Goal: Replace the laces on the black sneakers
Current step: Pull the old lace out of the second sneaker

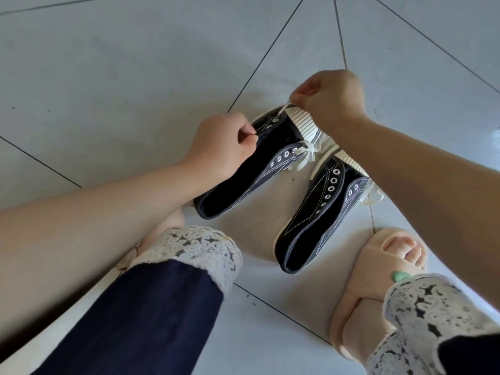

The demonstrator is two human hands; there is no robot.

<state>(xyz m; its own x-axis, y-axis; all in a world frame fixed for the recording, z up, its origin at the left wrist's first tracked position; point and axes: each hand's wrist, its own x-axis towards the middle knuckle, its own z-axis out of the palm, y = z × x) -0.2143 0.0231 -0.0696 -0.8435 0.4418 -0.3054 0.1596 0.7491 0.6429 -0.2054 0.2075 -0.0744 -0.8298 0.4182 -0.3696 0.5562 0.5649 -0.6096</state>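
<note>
Lace (282, 109) pinched between right fingers (300, 100) above sneaker (243, 169) (left fingers (244, 131) pinch its edge).

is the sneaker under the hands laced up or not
Mostly unlaced: the white lace runs only through the toe-end eyelets of the sneaker; the rest stand empty.

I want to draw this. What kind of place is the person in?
Probably a home, indoors, though I can't be sure. The floor is big pale tiles, the person wears a soft slipper, and the black sneakers stand right on the floor.
</note>
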